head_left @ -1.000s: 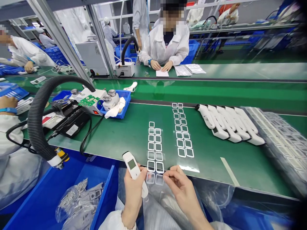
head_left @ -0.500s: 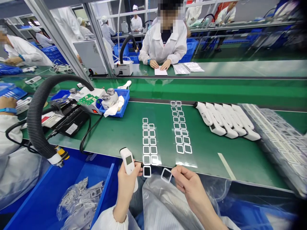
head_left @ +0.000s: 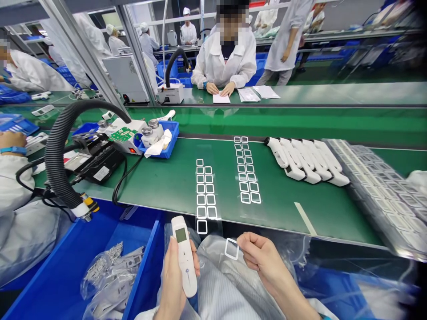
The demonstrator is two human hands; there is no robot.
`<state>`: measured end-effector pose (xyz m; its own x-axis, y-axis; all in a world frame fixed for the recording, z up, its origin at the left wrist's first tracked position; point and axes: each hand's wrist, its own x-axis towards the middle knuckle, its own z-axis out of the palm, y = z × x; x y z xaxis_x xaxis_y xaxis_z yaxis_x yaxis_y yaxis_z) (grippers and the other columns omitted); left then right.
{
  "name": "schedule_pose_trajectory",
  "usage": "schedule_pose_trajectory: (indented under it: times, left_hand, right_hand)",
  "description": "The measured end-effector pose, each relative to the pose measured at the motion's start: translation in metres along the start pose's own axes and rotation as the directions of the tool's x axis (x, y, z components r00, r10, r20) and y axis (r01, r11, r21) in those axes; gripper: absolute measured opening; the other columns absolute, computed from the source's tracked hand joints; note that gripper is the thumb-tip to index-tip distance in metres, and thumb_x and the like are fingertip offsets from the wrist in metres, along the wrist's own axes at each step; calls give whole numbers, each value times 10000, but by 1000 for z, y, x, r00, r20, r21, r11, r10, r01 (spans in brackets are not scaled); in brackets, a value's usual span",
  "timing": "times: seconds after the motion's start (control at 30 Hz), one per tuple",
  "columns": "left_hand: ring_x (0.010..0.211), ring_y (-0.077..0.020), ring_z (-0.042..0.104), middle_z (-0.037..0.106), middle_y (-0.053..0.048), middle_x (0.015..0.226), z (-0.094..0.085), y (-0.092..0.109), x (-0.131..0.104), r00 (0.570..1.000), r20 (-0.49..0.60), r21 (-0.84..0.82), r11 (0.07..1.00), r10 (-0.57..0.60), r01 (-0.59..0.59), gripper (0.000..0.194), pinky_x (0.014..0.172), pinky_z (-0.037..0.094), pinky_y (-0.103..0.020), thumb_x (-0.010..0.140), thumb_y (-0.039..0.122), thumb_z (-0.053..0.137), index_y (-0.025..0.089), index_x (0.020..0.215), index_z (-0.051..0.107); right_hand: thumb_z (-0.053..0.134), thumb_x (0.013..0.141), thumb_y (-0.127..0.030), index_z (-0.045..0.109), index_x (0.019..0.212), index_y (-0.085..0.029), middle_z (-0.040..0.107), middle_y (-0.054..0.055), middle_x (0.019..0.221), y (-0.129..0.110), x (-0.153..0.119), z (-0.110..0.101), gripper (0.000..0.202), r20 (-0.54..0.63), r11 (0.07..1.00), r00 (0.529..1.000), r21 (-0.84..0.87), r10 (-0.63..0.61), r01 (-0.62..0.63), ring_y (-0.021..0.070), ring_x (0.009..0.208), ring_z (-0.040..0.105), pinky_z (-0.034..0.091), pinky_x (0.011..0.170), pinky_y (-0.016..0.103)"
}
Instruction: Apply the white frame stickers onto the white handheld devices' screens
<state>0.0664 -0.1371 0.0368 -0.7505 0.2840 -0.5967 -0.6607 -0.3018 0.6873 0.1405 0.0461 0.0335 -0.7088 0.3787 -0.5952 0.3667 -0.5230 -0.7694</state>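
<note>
My left hand (head_left: 175,278) is wrapped round a white handheld thermometer (head_left: 185,262), its small grey screen facing up toward me. Between the thumb and fingertips of my right hand (head_left: 262,255) I pinch a clear square screen cover with a white border (head_left: 231,249), held over my lap by one edge. Just beyond my hands, a clear sheet of the same white-bordered covers (head_left: 202,200) lies on the green bench and reaches its front edge. A second sheet of covers (head_left: 245,186) lies to the right of it.
Several white thermometers (head_left: 305,160) lie in a row at the right, beside a stack of clear trays (head_left: 376,186). Left of me are a blue bin (head_left: 151,249) with bagged parts and a black fume hose (head_left: 56,155). Across the bench, a co-worker's hands (head_left: 220,89) rest on white paper.
My left hand has drawn the thermometer lower and turned its front more toward me. My right hand still pinches the cover, now more upright. A person in white has appeared in the background.
</note>
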Motion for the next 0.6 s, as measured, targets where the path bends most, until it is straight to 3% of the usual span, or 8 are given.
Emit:
schedule_pose_trajectory:
  times: [0.17,0.37,0.5,0.6]
  left_hand:
    - [464,-115,510,622,-17,611,9,-5,-10,998,55,38,999,-34,32,504,456,431,-233,860,601,522,128,1001,623]
    - [436,-99,473,563,-19,510,19,-11,-16,983,133,132,985,-125,107,564,446,395,-205,871,648,442,126,775,635]
    - [440,-96,472,565,-19,510,22,-14,-19,970,174,151,978,-171,145,560,454,389,-198,858,656,459,129,793,638]
    - [445,-103,486,586,-22,537,26,-20,-19,956,197,148,971,-217,190,540,465,405,-210,840,647,504,125,844,641]
  right_hand:
    - [764,639,-364,558,581,-163,254,-110,477,-1,-4,-5,293,4,1000,1000,25,-17,17,36,461,138,92,442,215]
    - [796,599,-382,565,564,-160,274,-107,451,-3,-5,-8,322,0,998,1000,62,4,-3,32,443,150,89,432,215]
    - [802,620,-402,552,567,-162,256,-110,463,-5,-9,-8,350,29,998,1000,60,-11,9,37,454,143,90,440,220]
    - [788,665,-452,518,573,-169,260,-105,491,-8,-12,-5,402,60,995,994,52,-89,86,41,462,149,105,446,226]
